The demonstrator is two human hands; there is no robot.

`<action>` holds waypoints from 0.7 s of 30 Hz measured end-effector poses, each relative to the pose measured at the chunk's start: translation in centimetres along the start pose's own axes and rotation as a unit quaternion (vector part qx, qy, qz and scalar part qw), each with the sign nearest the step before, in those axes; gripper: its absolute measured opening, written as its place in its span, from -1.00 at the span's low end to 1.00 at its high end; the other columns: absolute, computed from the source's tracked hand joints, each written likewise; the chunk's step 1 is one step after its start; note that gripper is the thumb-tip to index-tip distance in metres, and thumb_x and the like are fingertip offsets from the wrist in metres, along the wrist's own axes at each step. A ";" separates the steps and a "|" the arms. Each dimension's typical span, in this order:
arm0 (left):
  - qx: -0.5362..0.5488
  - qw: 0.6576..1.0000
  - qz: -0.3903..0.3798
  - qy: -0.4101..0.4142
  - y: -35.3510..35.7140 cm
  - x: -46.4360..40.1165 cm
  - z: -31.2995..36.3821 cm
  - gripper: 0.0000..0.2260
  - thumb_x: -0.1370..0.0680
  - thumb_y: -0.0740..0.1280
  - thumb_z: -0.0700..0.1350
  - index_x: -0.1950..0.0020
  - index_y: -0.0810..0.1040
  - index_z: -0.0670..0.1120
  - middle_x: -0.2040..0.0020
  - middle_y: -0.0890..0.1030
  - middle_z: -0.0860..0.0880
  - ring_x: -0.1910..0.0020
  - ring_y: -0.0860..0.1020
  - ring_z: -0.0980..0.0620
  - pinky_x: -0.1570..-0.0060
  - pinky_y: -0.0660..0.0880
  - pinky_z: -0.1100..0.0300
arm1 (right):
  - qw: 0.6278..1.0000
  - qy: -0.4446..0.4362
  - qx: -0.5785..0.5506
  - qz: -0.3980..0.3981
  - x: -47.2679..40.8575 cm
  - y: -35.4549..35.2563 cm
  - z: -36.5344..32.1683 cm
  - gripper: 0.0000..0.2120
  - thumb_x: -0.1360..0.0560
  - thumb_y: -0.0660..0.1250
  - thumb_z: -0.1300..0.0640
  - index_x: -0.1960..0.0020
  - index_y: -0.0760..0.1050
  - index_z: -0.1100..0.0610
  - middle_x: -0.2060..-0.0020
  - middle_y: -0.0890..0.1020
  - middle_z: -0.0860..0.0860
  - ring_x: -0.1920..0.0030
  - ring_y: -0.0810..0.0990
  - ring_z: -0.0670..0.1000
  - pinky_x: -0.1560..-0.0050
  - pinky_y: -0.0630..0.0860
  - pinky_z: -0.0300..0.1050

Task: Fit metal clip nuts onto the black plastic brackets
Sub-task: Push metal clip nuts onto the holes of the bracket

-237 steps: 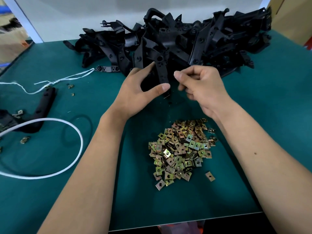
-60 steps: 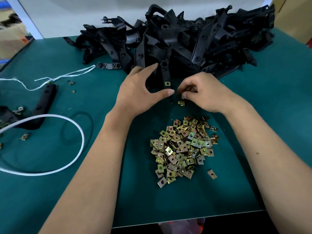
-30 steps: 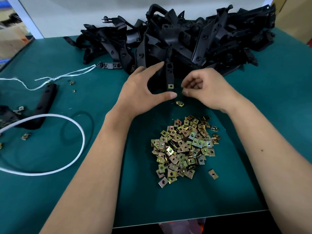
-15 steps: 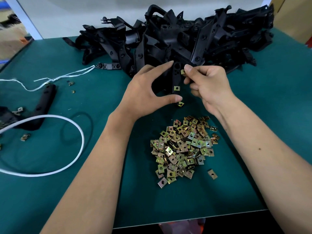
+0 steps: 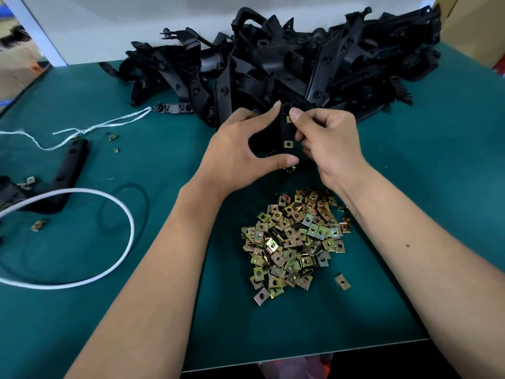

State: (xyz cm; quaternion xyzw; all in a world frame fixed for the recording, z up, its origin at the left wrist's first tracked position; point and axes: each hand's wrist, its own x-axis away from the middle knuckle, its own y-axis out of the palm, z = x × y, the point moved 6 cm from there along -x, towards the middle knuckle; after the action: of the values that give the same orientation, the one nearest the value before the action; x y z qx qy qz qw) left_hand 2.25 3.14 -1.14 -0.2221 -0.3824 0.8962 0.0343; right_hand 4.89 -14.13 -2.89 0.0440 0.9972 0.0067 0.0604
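1. Clip nuts are the work here: one clip nut (image 5: 288, 119) sits at the upper edge of the black bracket (image 5: 284, 132) held upright between the hands, and a fitted clip nut (image 5: 288, 144) already shows lower on the same strip.
2. The step in hand looks like seating the upper nut onto the bracket's edge. It seems partly on, though how far it has slid home is too small to tell.
3. The next move probably calls for a firm push straight along the strip until the nut's hole lines up with the bracket's hole, with the bracket kept from twisting.
4. The left hand (image 5: 240, 154) brackets the part in a wide C, forefinger at the top of the strip and thumb at its lower end, steadying it.
5. The right hand (image 5: 328, 140) has its fingers curled close, thumb tip pressed on the upper nut, pinching it against the bracket.
6. A loose nut (image 5: 290, 168) lies on the bench (image 5: 437, 187) just under the left thumb.
7. The pile of clip nuts (image 5: 296, 242) lies nearer the person, below both wrists; the heap of brackets (image 5: 300, 58) lies just beyond the fingertips.
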 end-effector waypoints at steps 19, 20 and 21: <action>-0.151 0.987 0.051 0.016 1.6 -1.7 7.9 -0.16 -0.34 0.52 0.36 -0.56 0.40 0.11 -0.18 0.50 -0.07 -0.15 0.52 -0.09 -0.15 0.52 0.02 | 0.994 -0.042 0.050 0.084 2.2 -4.2 -4.0 -0.76 -0.48 0.54 0.04 0.20 0.71 0.21 0.29 0.72 0.15 0.28 0.67 -0.02 0.49 0.49 -0.11; -0.152 0.987 0.045 0.023 2.4 -2.2 9.5 -0.16 -0.35 0.51 0.36 -0.56 0.39 0.12 -0.19 0.49 -0.08 -0.16 0.52 -0.12 -0.18 0.52 -0.02 | 0.992 -0.047 0.057 0.098 2.6 -5.9 -4.4 -0.75 -0.47 0.55 0.03 0.20 0.70 0.23 0.31 0.70 0.19 0.31 0.62 0.00 0.50 0.45 -0.02; -0.152 0.987 0.039 0.032 3.4 -2.7 11.5 -0.16 -0.36 0.51 0.35 -0.57 0.37 0.13 -0.20 0.48 -0.09 -0.18 0.52 -0.13 -0.20 0.51 -0.05 | 0.989 -0.054 0.072 0.119 3.0 -8.0 -4.9 -0.76 -0.44 0.56 0.02 0.21 0.68 0.19 0.37 0.64 0.17 0.35 0.53 -0.01 0.46 0.40 0.01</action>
State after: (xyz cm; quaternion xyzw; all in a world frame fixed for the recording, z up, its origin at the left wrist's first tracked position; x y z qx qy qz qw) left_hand 0.12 -7.55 4.47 -0.2683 -0.5038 0.8208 -0.0223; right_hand 0.63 -21.89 1.44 0.1667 0.9780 -0.0603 0.1101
